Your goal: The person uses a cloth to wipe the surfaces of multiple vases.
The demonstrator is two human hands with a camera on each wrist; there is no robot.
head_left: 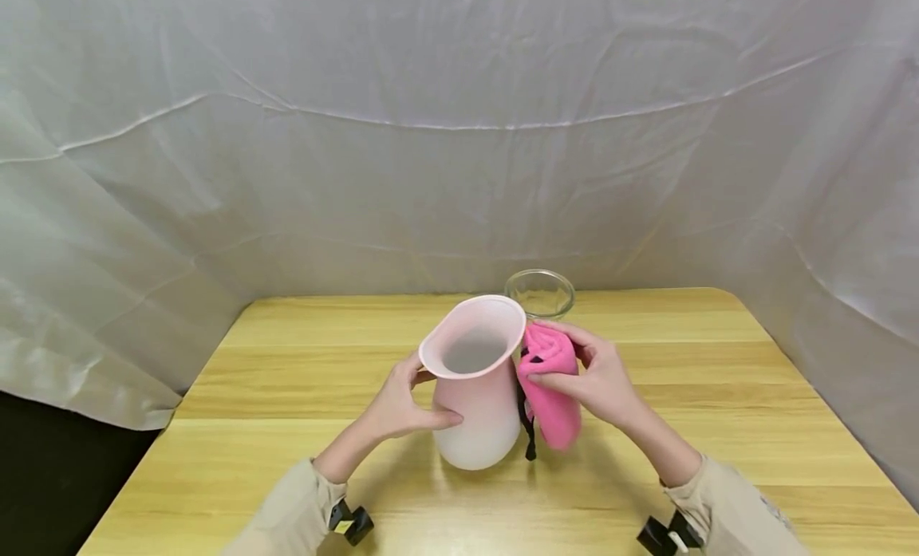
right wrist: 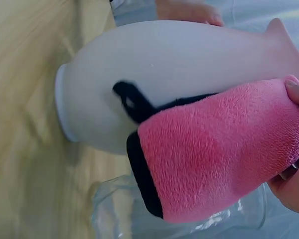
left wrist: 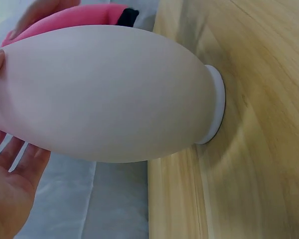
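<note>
Beige sleeves and two black wrist mounts sit at the bottom edge of the head view, and from them both hands reach to the middle of the wooden counter [head_left: 287, 356]. On it stands a pale pink jug [head_left: 477, 396], upright on its white base, with the wide mouth facing up and nothing visible inside. The left hand [head_left: 398, 404] holds the jug on its left side: the thumb lies across the front of the body and the fingers curl around behind, near the rim. The right hand [head_left: 599, 376] is closed around a folded pink cloth [head_left: 549, 388] with a black hem and a black hanging loop, and it presses this cloth against the right side of the jug, just under the rim. In the right wrist view the cloth touches the outer wall only. Just behind the jug stands an empty clear glass jar [head_left: 540, 293]. A creased white sheet hangs behind and beside the counter. I judge that the wiping is in an early or middle stage: the cloth is on one side of the outer wall, while the left side, the front and the inside are not yet covered by it.
</note>
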